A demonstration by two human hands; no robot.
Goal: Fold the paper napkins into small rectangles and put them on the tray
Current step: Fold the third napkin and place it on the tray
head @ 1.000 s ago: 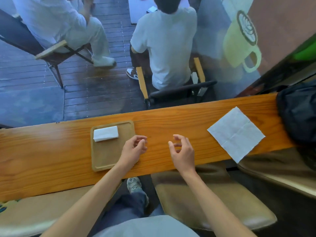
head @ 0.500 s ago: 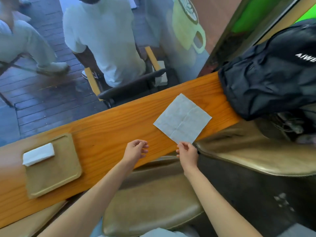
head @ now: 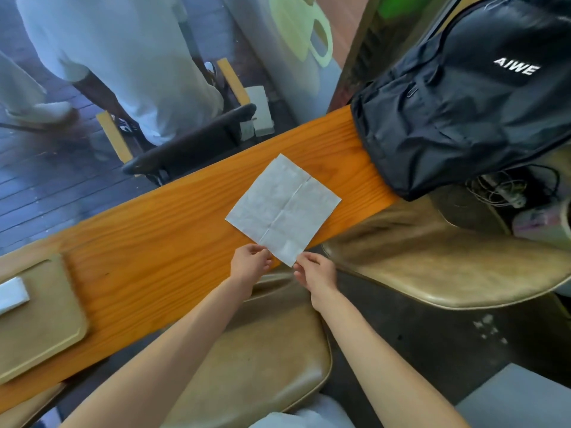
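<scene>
An unfolded white paper napkin (head: pixel 282 208) lies flat on the narrow wooden counter (head: pixel 173 230), its near corner hanging over the front edge. My left hand (head: pixel 249 263) pinches the napkin's near-left edge, and my right hand (head: pixel 315 270) pinches it beside the near corner. At the far left sits a tan tray (head: pixel 43 316), and a small folded napkin (head: pixel 12 294) rests on its back left part, cut off by the frame edge.
A black backpack (head: pixel 463 97) covers the counter's right end, close to the napkin. Tan padded stools (head: pixel 448 267) stand below the counter's front edge. Beyond the glass, people sit on chairs over a dark wooden deck.
The view swung right and the tray slid to the frame's left edge. My left hand came across to the napkin's near edge and took hold; my right hand stays at the near corner.
</scene>
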